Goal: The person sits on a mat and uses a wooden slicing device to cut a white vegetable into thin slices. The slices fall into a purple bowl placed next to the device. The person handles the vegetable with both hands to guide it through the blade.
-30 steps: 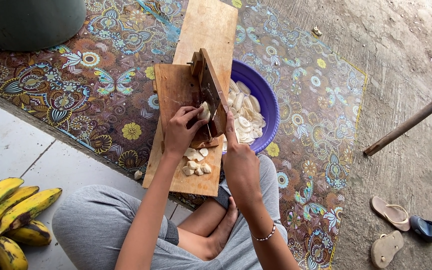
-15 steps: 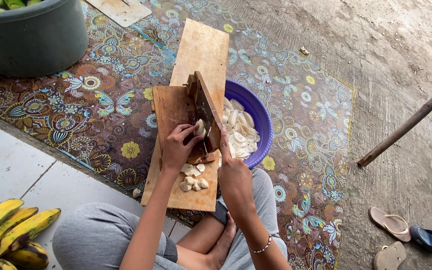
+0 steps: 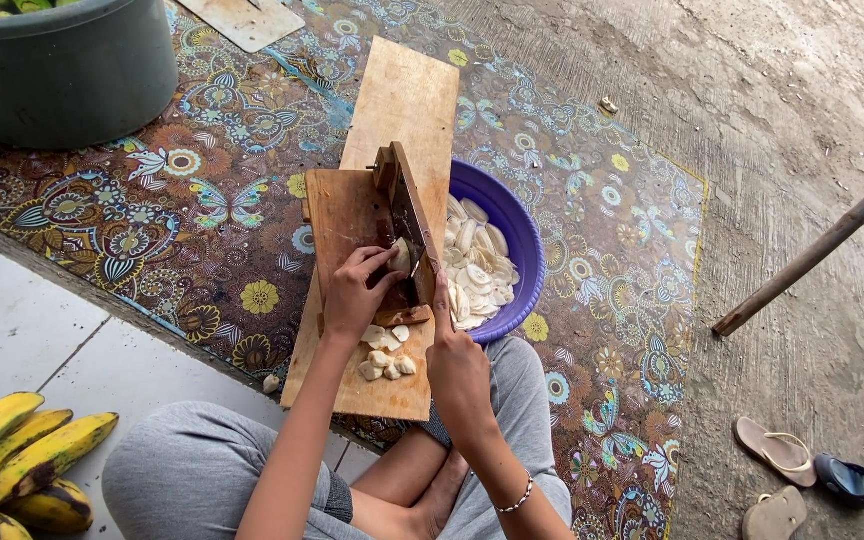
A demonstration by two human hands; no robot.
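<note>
Left hand [image 3: 352, 292] pinching a pale peeled banana piece [image 3: 401, 254] against the dark metal slicer blade [image 3: 414, 232] at frame centre, right hand [image 3: 455, 362] closed on blade's handle, worn wooden board [image 3: 377, 215], round purple plastic bowl [image 3: 522, 240] of slices.

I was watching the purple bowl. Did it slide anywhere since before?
No. The purple bowl sits tucked against the right edge of the wooden board as before; only the camera view shifted.

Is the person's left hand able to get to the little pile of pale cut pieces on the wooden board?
Probably yes. The left hand sits just above the pale cut pieces on the wooden board, with nothing lying between them.
</note>
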